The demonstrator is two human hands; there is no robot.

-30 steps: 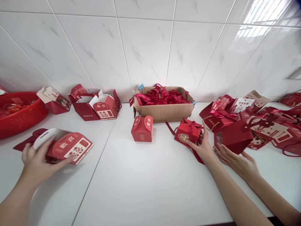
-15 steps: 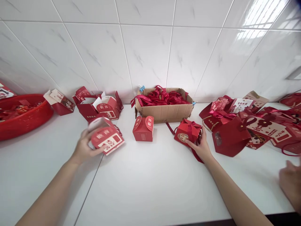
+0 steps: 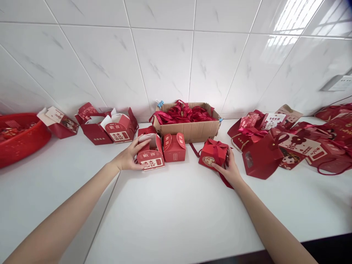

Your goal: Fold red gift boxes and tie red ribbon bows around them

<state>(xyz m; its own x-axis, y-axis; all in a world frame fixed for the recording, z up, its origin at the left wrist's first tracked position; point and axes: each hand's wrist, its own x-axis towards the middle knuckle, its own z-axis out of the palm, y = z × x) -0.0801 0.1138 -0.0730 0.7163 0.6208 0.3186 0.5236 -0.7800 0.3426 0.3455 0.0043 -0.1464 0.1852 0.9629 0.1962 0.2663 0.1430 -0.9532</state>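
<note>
My left hand (image 3: pixel 131 157) grips an open-topped red and white box (image 3: pixel 151 156) from its left side, and that box stands against a closed red box (image 3: pixel 175 147). On the right, my right hand (image 3: pixel 230 169) is wrapped round a red box with a ribbon bow (image 3: pixel 213 153) and a gold round emblem, its thumb on the front and its fingers on the far right side. Loose ribbon trails from under this box. Behind the boxes is a cardboard carton (image 3: pixel 189 131) full of dark red ribbons.
Several open boxes (image 3: pixel 121 128) and a red basin (image 3: pixel 24 146) stand at the left on the white table (image 3: pixel 170 212). At the right lies a pile of red gift boxes (image 3: pixel 261 157). A tiled wall (image 3: pixel 165 62) rises behind.
My left hand has moved right with the open box, now beside the closed box. My right hand still holds the bow-tied box. Another person's hand at the right edge has gone out of view.
</note>
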